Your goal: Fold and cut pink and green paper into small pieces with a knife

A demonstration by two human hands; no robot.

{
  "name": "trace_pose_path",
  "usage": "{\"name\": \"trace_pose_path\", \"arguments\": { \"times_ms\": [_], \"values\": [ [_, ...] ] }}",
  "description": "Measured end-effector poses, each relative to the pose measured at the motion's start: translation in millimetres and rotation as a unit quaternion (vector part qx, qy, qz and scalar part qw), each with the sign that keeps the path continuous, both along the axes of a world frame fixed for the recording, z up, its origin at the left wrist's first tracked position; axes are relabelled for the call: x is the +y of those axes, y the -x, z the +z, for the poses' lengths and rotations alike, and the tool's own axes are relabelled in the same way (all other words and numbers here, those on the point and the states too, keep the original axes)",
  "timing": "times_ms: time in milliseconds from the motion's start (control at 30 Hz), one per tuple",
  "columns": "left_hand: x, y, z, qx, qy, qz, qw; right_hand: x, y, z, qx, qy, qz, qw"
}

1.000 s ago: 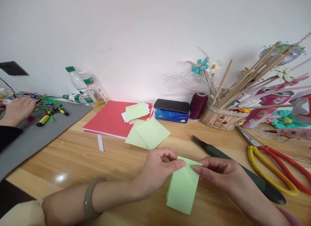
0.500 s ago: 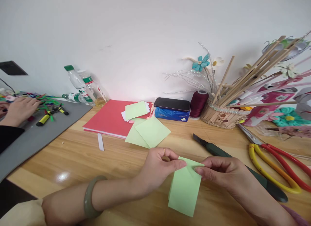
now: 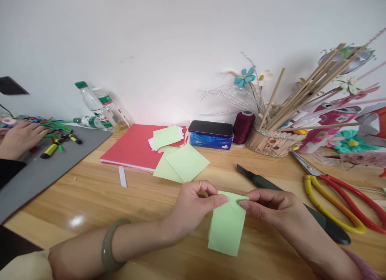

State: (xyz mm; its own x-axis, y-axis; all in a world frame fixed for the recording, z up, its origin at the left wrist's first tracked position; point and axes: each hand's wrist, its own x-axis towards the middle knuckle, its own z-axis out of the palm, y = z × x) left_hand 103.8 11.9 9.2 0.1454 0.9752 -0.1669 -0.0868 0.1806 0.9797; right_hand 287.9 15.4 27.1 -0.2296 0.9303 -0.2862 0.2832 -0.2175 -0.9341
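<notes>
A folded light green paper (image 3: 226, 225) lies on the wooden table (image 3: 126, 207) in front of me. My left hand (image 3: 194, 205), with a ring on one finger and a green bangle at the wrist, pinches its top left corner. My right hand (image 3: 271, 207) pinches the top right corner. Both thumbs press on the paper's upper edge. More green paper squares (image 3: 185, 162) lie just beyond my hands, some overlapping a red folder (image 3: 132, 149).
A dark utility knife (image 3: 289, 201) lies right of my right hand, with red and yellow scissors (image 3: 340, 195) beyond. A tissue pack with a phone (image 3: 211, 134), a thread spool (image 3: 243, 127) and a stick basket (image 3: 271, 141) stand at the back. Another person's hand (image 3: 19, 137) works on a grey mat (image 3: 39, 171).
The paper's top edge now looks flatter and the sheet sits slightly higher and shorter; my hands stay pinching its corners. The view shifted a little.
</notes>
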Motion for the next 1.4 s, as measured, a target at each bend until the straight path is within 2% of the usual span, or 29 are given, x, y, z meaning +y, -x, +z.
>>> {"name": "trace_pose_path", "arguments": {
  "times_ms": [100,300,400,667,767,900,1200,1400],
  "values": [
    [-0.3,0.3,1.7,-0.007,-0.002,-0.001,1.000,-2.9,1.6,2.8,0.015,-0.002,-0.021,1.000],
    [-1.7,2.6,11.8,-0.027,-0.006,-0.023,0.999,1.0,-6.5,1.1,0.013,-0.009,0.029,0.999],
    [-0.9,3.7,14.8,-0.022,0.004,-0.042,0.999,3.2,-8.0,1.3,0.019,-0.019,0.032,0.999],
    [2.3,4.5,10.7,0.025,-0.012,-0.039,0.999,3.4,-5.6,5.1,-0.011,-0.039,0.055,0.998],
    [2.0,4.3,11.8,0.028,0.004,-0.036,0.999,2.8,-6.1,5.9,-0.022,-0.044,0.053,0.997],
    [1.7,4.2,12.9,0.020,0.018,-0.037,0.999,3.5,-5.6,8.0,-0.039,-0.061,0.045,0.996],
    [1.4,5.8,8.5,0.009,-0.005,-0.035,0.999,6.5,-9.1,0.8,-0.055,-0.054,0.018,0.997],
    [1.8,5.8,8.1,0.006,-0.009,-0.040,0.999,6.0,-7.0,5.3,-0.058,-0.052,0.008,0.997]
  ]
}}
